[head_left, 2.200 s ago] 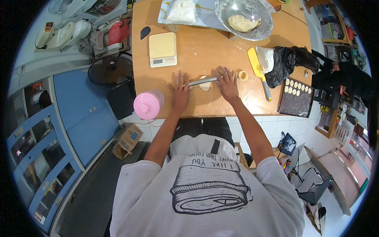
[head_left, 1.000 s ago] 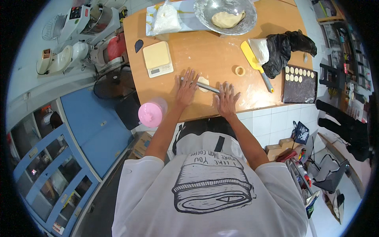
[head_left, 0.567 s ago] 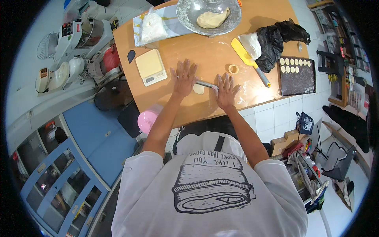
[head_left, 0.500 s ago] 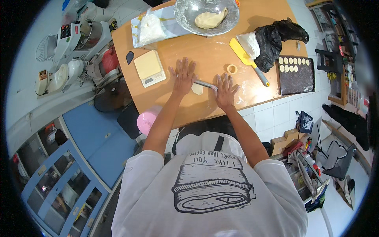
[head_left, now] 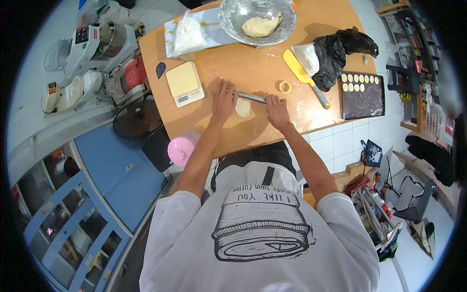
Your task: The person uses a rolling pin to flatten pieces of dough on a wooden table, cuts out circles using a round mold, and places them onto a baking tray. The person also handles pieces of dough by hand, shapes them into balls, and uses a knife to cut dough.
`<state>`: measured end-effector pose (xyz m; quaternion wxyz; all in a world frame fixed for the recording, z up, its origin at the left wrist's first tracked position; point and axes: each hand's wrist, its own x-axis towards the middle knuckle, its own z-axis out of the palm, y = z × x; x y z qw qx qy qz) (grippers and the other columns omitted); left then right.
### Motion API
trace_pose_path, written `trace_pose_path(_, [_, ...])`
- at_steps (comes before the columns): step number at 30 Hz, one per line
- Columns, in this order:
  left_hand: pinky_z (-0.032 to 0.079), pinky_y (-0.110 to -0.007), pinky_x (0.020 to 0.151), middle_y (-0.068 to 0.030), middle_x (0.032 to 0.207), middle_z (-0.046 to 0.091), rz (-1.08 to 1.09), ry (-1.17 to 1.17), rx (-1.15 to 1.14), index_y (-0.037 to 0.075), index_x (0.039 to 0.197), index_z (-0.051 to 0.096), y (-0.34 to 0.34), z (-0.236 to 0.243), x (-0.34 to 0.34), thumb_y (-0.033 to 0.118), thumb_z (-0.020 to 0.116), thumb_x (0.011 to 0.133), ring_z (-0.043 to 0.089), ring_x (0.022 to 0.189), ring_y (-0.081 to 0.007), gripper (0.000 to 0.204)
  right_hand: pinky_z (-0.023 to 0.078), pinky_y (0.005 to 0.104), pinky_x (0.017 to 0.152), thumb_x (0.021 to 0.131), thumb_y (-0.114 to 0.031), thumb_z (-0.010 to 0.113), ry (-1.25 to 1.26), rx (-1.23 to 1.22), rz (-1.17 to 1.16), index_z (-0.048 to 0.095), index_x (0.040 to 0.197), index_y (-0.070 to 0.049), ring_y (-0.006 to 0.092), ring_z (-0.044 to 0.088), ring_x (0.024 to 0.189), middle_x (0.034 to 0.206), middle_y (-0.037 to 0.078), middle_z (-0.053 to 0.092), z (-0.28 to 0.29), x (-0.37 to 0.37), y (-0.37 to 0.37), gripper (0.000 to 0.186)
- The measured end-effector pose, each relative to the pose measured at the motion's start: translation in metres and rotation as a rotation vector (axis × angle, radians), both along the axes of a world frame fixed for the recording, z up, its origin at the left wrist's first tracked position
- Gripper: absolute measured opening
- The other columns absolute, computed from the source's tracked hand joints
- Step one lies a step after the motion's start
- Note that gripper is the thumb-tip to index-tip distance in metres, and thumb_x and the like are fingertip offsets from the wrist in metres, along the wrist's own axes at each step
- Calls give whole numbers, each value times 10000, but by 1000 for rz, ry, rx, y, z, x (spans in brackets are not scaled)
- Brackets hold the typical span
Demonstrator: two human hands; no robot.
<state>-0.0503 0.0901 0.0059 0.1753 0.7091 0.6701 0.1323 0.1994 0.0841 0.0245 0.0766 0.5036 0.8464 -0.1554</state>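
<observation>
A slim metal rolling pin [head_left: 252, 98] lies across the wooden table between my hands. My left hand [head_left: 224, 103] is curled over its left end, and my right hand [head_left: 278, 113] closes round its right end. Just on the near side of the pin is a small flattened piece of pale dough [head_left: 242, 108], by my left hand. A round ring cutter [head_left: 285, 87] rests beyond my right hand. To the left of my left hand stands a kitchen scale [head_left: 185, 83] with a yellowish top.
At the far edge, a metal bowl [head_left: 230, 30] holds a dough lump, beside a bag of white powder [head_left: 189, 35]. A yellow spatula [head_left: 297, 65] and black plastic bag [head_left: 329, 58] lie right. A dark baking tray [head_left: 362, 104] carries several dough rounds. A pink container [head_left: 181, 150] is near left.
My fingers were stretched flat over the pin and are now curled round its ends. The pin has moved slightly away from me, showing more of the dough.
</observation>
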Motion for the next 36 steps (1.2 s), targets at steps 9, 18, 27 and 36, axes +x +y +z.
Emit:
trace_pose_path(9, [321,-637,1105,-158,1192,557,156,46,121,64,1228,647,-120,23,11,260,635,983,520,1143,-378,314,404,488,982,864,-76,611,75,27,227,543,1374,-102,293,519,1201,1291,94,563,-9,1,-28,515])
trace_pose_path(18, [232,-671,1170,-150,1256,530,122,-131,103,85,1292,634,-92,19,6,220,625,983,492,1230,-369,337,383,516,1051,895,-93,595,161,0,108,493,1465,-149,315,492,1277,1412,106,503,-17,9,-31,581])
trace_pose_path(27, [19,-760,1162,-98,1703,214,-40,147,-2,175,1634,274,-66,15,2,421,518,1028,135,1573,-379,699,96,737,1175,1054,-426,466,126,102,-106,350,1602,-293,416,211,1542,1687,135,232,-6,-9,-40,576])
trace_pose_path(36, [31,-776,1162,-42,1690,262,-85,293,27,172,1612,324,-22,4,0,435,513,1034,205,1565,-297,663,60,846,1092,1048,-542,416,101,82,-245,358,1597,-280,411,203,1546,1697,128,207,-5,-19,-19,611])
